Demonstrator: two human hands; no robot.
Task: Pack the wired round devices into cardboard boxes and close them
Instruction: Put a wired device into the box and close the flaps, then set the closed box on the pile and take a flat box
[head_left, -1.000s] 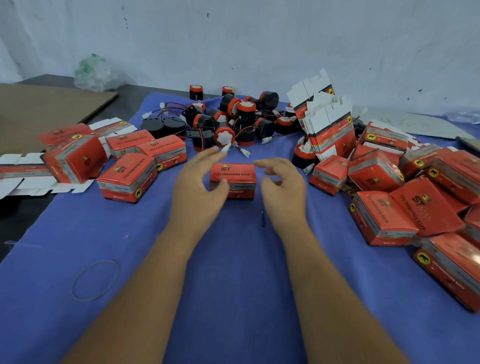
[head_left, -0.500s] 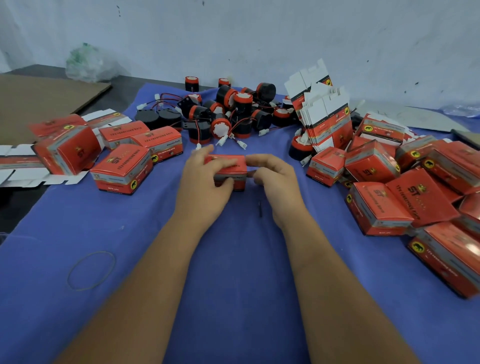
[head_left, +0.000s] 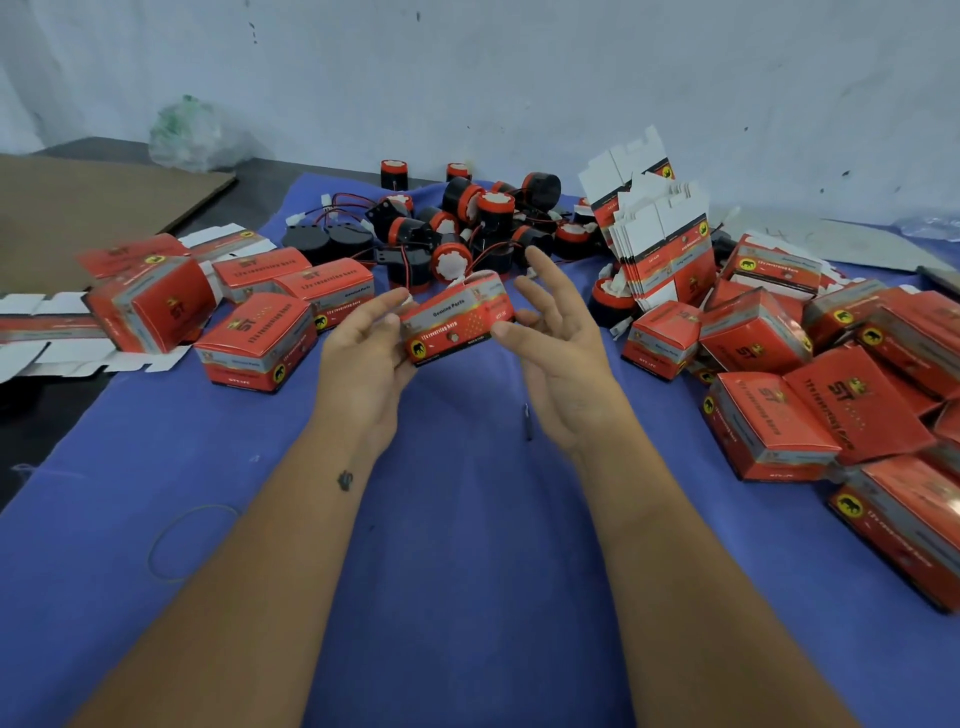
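Note:
A small red cardboard box is lifted above the blue cloth, tilted, between both hands. My left hand grips its left end with thumb and fingers. My right hand touches its right end with the thumb, the other fingers spread apart. Behind the box lies a pile of black and red round devices with red and black wires. A stack of flat unfolded boxes leans at the back right.
Closed red boxes sit left of my hands and many more closed red boxes are heaped at the right. Flat box blanks lie at the left edge. A rubber band lies on the blue cloth. A small dark pin rests near my right wrist.
Both hands closed on the box lying on the cloth, then lifted and tilted it. My right fingers have spread away from it.

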